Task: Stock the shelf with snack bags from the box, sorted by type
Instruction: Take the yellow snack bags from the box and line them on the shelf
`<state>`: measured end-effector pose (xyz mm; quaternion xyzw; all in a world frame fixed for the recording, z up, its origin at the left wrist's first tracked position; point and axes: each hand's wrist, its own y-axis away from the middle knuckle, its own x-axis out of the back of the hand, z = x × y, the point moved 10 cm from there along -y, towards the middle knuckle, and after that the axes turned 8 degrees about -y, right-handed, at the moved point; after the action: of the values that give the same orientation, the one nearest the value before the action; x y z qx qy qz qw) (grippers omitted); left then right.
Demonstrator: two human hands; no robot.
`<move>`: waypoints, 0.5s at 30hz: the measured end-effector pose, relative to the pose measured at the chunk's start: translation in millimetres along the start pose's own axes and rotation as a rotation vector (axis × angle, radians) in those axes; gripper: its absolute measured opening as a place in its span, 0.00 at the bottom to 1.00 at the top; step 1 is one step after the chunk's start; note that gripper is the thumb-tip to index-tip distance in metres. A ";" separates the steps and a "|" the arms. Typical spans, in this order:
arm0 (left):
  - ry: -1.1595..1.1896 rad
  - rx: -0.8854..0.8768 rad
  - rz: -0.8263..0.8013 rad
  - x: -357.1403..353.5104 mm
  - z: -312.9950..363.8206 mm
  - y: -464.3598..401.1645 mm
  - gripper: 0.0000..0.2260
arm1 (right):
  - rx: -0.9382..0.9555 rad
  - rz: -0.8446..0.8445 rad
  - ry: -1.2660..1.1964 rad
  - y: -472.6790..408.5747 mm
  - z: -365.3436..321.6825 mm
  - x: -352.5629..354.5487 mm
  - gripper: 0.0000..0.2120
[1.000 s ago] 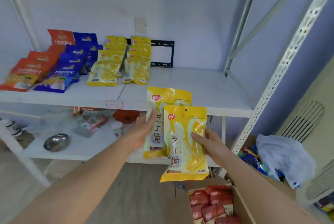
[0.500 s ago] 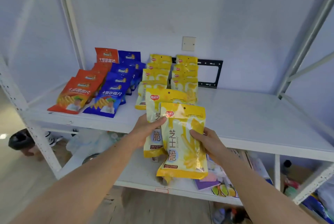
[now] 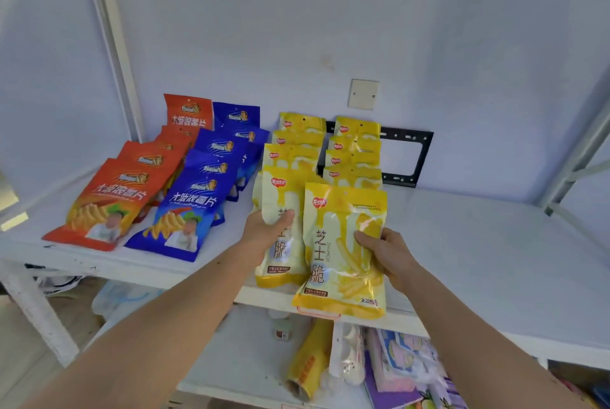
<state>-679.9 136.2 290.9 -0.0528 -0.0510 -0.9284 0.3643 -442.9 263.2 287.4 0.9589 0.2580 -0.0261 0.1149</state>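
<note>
Yellow foil is up front: two yellow snack bags are being held over the front lip of the shelf (image 3: 478, 243), one in each hand. The left hand (image 3: 264, 233) is wrapped round the left bag (image 3: 280, 210), thumb across its face, while the right hand (image 3: 384, 251) is pinching the right bag (image 3: 336, 243) along its right edge, thumb laid on the front. Both bags are held upright-ish, long axis running away from the person toward the wall, tops pointing at the back.

Straight ahead of them, two columns of matching yellow bags (image 3: 355, 147) are laid overlapping on the shelf, running front to back. The left bag is lined up with the left column, the right bag with the right one, and each held bag is touching or just overlapping the nearest bag in its column; which, cannot be told. An orange row (image 3: 112, 197) and a blue row (image 3: 188, 210) are laid further left, well clear.

By the look of it, only a short lowering is needed, each hand serving its own column, with no crossing required. The box is not seen in the head view.
</note>
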 end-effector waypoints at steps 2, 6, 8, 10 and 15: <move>-0.016 0.028 0.052 4.2 -9.0 -25.7 0.18 | 0.008 0.052 -0.022 -21.8 -7.1 11.0 0.14; -0.136 0.050 0.129 14.3 -21.2 -65.3 0.20 | 0.014 0.183 0.010 -57.7 -13.2 31.9 0.16; -0.241 0.012 0.182 19.7 -21.5 -78.7 0.21 | 0.011 0.255 0.078 -72.5 -11.7 40.1 0.20; -0.315 -0.004 0.235 24.8 -23.3 -88.0 0.22 | 0.005 0.318 0.148 -79.7 -11.1 44.7 0.22; -0.621 -0.082 0.384 29.4 -12.8 -88.7 0.28 | 0.067 0.392 0.362 -85.1 -15.6 42.0 0.38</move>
<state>-762.6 179.5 277.3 -0.3552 -0.1111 -0.7840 0.4968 -449.3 358.9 280.4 0.9829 0.0830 0.1601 0.0381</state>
